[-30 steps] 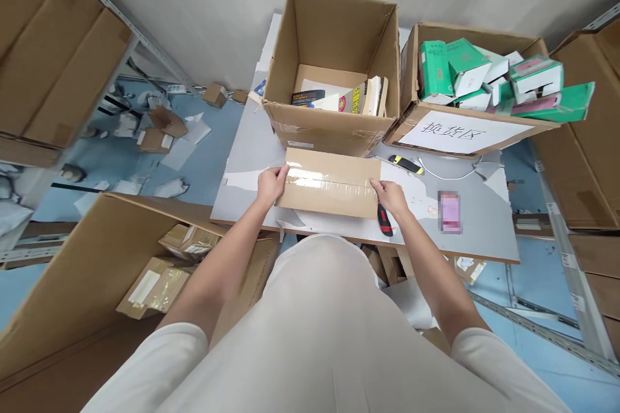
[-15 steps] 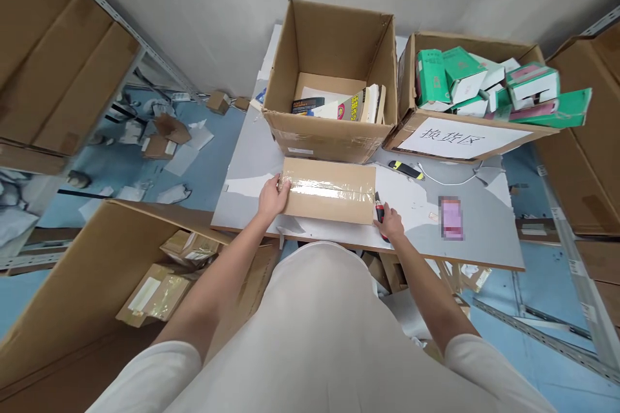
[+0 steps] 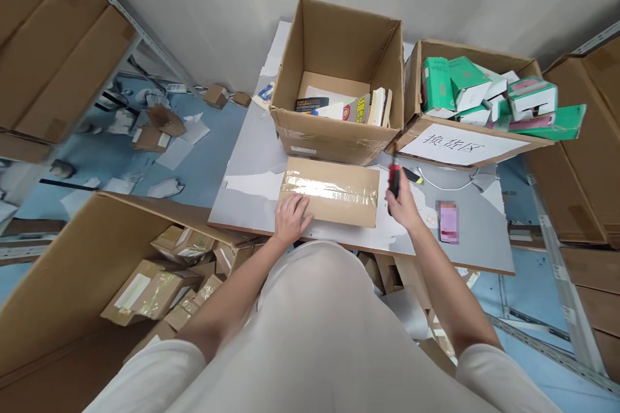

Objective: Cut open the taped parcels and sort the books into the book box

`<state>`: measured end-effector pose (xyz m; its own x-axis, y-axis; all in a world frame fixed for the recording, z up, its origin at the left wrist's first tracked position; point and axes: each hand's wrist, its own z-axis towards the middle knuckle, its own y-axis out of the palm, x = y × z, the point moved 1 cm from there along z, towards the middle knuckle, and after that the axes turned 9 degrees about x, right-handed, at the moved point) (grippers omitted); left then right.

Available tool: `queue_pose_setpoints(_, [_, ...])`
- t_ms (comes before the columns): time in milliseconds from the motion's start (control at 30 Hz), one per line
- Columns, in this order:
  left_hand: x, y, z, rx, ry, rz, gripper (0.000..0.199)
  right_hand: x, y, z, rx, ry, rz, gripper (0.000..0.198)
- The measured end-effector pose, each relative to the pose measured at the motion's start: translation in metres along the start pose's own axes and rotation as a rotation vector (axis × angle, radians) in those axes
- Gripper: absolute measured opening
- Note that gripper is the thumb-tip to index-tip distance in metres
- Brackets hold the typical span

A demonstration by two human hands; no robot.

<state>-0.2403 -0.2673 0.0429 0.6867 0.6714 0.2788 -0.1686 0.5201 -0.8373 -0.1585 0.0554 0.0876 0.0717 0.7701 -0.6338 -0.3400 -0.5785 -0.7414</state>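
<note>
A pale blue floor (image 3: 217,135) strewn with white paper scraps (image 3: 173,153) spreads at left, beyond a large open brown cardboard carton (image 3: 58,271) of taped parcels (image 3: 157,293). On the grey-and-white table (image 3: 252,148), the left hand (image 3: 290,218) has its grip apart, fingers laid over the near left edge of a flat, tape-sealed brown cardboard box (image 3: 339,205), near centre. Just right, the right hand's (image 3: 403,201) grip is clamped on a red-and-black utility knife (image 3: 394,181). At far right, another carton (image 3: 411,87) holds green-and-white boxes (image 3: 438,84).
</note>
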Motion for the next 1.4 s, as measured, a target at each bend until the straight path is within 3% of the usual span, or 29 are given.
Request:
queue_pose_setpoints(33, [0.0, 0.001, 0.0, 0.012, -0.002, 0.006, 0.044, -0.022, 0.001, 0.01, -0.056, -0.083, 0.031, 0.072])
queue_pose_setpoints(167, [0.002, 0.0, 0.0, 0.066, 0.018, 0.019, 0.041, -0.095, 0.028, 0.04, -0.487, -0.334, -0.02, 0.067])
queue_pose_setpoints(300, [0.003, -0.002, 0.0, 0.102, 0.056, 0.021, 0.041, -0.12, 0.058, 0.056, -0.677, -0.446, -0.251, 0.069])
queue_pose_setpoints(567, [0.001, -0.001, 0.0, 0.102, 0.042, -0.004, 0.042, -0.14, 0.066, 0.077, -0.765, -0.487, -0.418, 0.062])
queue_pose_setpoints(733, [-0.001, 0.002, 0.001, 0.025, -0.009, -0.008, 0.043, -0.155, 0.067, 0.083, -0.784, -0.52, -0.534, 0.059])
queue_pose_setpoints(900, [-0.003, 0.006, 0.001, -0.079, -0.059, -0.03, 0.048, -0.156, 0.063, 0.082, -0.808, -0.53, -0.61, 0.061])
queue_pose_setpoints(1133, [-0.004, 0.006, 0.0, -0.122, -0.045, 0.019, 0.051, -0.153, 0.058, 0.083, -0.859, -0.491, -0.606, 0.058])
queue_pose_setpoints(1267, [-0.005, 0.008, 0.0, -0.137, -0.042, 0.038, 0.055, -0.141, 0.039, 0.081, -0.884, -0.446, -0.651, 0.059])
queue_pose_setpoints(1400, [-0.007, 0.009, 0.0, -0.146, -0.047, 0.04, 0.06, -0.108, -0.001, 0.07, -0.911, -0.333, -0.769, 0.061])
